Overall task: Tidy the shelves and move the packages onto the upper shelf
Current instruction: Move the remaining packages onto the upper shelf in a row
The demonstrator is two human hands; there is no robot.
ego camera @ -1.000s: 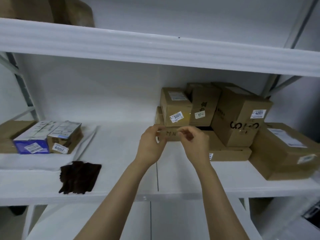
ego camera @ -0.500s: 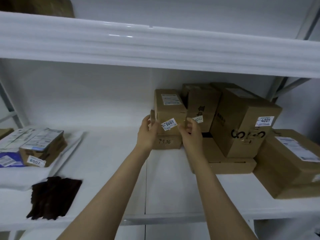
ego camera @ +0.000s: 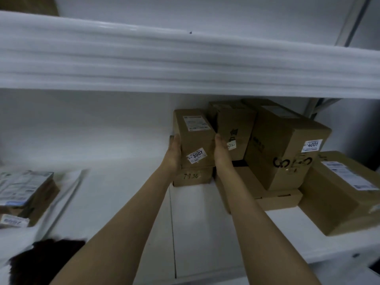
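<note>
Several brown packages sit on the lower shelf (ego camera: 123, 198), so we judge the task barely begun. Of the upper shelf (ego camera: 185, 62) we see mostly the front edge, with one brown shape (ego camera: 30, 5) at its far left corner. We are at the pick-up: our left grip (ego camera: 173, 155) and right grip (ego camera: 221, 153) press flat, fingers straight, against opposite sides of the box labelled 3007 (ego camera: 195, 138). It appears to sit on the box marked 7936 (ego camera: 192, 177), near the 4001 box (ego camera: 287, 149). Half a second earlier both grips were at its lower front edge by the label. Now they reach deeper along its sides, and our view has tipped upward.
</note>
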